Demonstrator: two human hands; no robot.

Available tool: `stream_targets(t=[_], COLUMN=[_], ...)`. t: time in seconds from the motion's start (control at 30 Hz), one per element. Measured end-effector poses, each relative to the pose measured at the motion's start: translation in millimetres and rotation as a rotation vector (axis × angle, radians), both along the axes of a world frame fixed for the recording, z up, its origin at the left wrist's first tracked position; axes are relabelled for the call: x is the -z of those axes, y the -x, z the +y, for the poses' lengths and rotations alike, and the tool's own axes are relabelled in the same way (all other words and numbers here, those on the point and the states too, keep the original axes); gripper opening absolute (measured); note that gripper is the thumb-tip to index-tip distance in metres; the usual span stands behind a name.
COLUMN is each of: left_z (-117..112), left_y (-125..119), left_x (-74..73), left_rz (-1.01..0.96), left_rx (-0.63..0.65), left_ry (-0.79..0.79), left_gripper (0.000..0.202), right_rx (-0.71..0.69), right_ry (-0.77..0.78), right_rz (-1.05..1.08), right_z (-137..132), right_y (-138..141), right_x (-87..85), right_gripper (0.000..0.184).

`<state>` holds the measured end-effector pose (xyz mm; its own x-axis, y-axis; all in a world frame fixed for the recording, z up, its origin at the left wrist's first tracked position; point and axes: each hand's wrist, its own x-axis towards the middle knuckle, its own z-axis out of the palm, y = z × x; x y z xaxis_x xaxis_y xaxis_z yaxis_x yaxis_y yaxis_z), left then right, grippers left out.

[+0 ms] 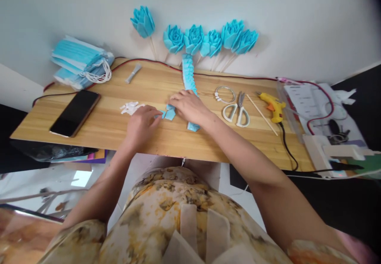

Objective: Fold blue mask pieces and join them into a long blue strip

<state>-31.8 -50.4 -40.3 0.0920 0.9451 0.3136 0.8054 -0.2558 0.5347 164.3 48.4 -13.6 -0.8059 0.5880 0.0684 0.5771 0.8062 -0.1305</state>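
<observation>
My left hand [142, 124] rests on the wooden table [113, 117] with its fingers curled, pinching a small folded blue piece [167, 114]. My right hand [189, 106] lies palm down over a long row of folded blue pieces [188, 73] that runs from the wall toward me, its fingertips on the same small piece. The near end of the row [193, 127] sticks out under my wrist. A little heap of white scraps [130, 107] lies just left of my left hand.
Several blue fabric flowers on sticks [193, 39] lean on the wall. A stack of blue face masks [80, 63] and a black phone [75, 112] sit at the left. Scissors [237, 111], a wire coil [225, 94], a wooden stick [262, 115] and a yellow glue gun [272, 106] lie at the right.
</observation>
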Motion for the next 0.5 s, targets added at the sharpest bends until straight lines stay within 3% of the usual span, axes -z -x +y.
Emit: stream_targets(t=[0.13, 0.23, 0.3, 0.4, 0.5], left_z=[-0.2, 3.1, 10.0, 28.6, 51.5], left_y=[-7.5, -12.6, -17.0, -28.2, -43.2], left_x=[6.4, 3.5, -4.3, -23.7, -44.2], left_rz=[0.037, -0.076, -0.247, -0.531, -0.608], left_rx=[0.099, 0.082, -0.022, -0.16, -0.072], left_ry=[0.025, 0.042, 0.027, -0.025, -0.01], left_gripper=[0.03, 0.029, 0.031, 0.035, 0.035], right_rx=[0.054, 0.217, 0.268, 0.236, 0.261], right_ry=[0.026, 0.178, 0.357, 0.647, 0.777], right_rz=[0.065, 0.323, 0.57, 0.878, 0.98], right_z=[12.0, 23.1, 27.1, 24.9, 15.0], right_y=[5.2, -2.9, -13.4, -29.2, -39.6], right_x=[7.3, 8.1, 5.5, -1.0, -7.0], right_gripper=[0.026, 0.025, 0.021, 0.023, 0.044])
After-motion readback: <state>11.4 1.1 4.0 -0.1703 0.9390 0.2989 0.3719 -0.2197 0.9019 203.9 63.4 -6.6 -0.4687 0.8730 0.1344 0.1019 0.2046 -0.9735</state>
